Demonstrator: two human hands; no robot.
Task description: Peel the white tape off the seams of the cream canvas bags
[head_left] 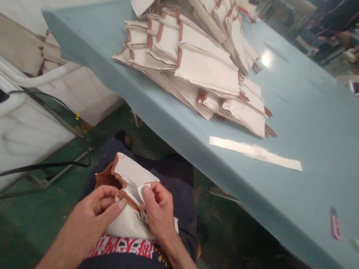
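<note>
On my lap lies a cream fabric bag (pixel 137 171) with brown trim along its edges and a brown inside showing at the left. My left hand (pixel 95 209) pinches its brown-edged opening between thumb and fingers. At the bag's right side, my right hand (pixel 160 207) has thumb and fingers closed on a small white piece, perhaps a flap or label; whether it is joined to the bag I cannot tell. Part of the bag is hidden behind both hands.
Stacks of similar cream pieces (pixel 205 67) lie on the blue-grey table (pixel 300 133). Nearer its edge are a white paper strip (pixel 257 152) and a pink-handled tool (pixel 335 225), probably thread snips. White bins (pixel 5 141) stand at the left, with a black cable (pixel 45 163) across them.
</note>
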